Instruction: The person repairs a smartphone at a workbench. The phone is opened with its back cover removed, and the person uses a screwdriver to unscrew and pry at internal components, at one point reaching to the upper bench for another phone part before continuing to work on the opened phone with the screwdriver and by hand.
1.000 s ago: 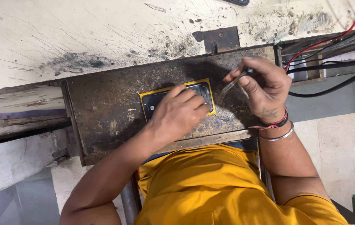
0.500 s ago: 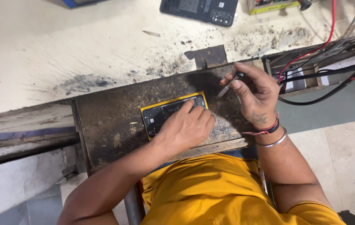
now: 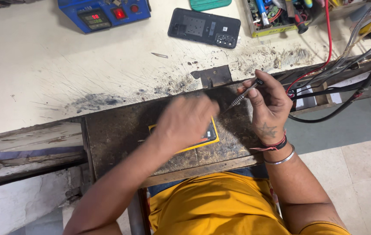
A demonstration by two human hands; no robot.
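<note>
The yellow-rimmed phone (image 3: 209,138) lies flat on the dark, scarred pull-out board (image 3: 116,135) below the worktop (image 3: 42,65). It looks thin, rigid and likely fragile, best held by its edges. Left hand (image 3: 185,122) lies blurred over it, grip unclear. Right hand (image 3: 270,109) fingers (image 3: 251,92) pinch a slim metal screwdriver (image 3: 242,96).

A worker in a yellow shirt (image 3: 220,204) and blue trousers (image 3: 168,188), arms bare. The right hand (image 3: 269,109) bears a star tattoo (image 3: 267,129); its wrist carries a red-and-black thread band (image 3: 277,145) and a silver bangle (image 3: 281,159).
</note>
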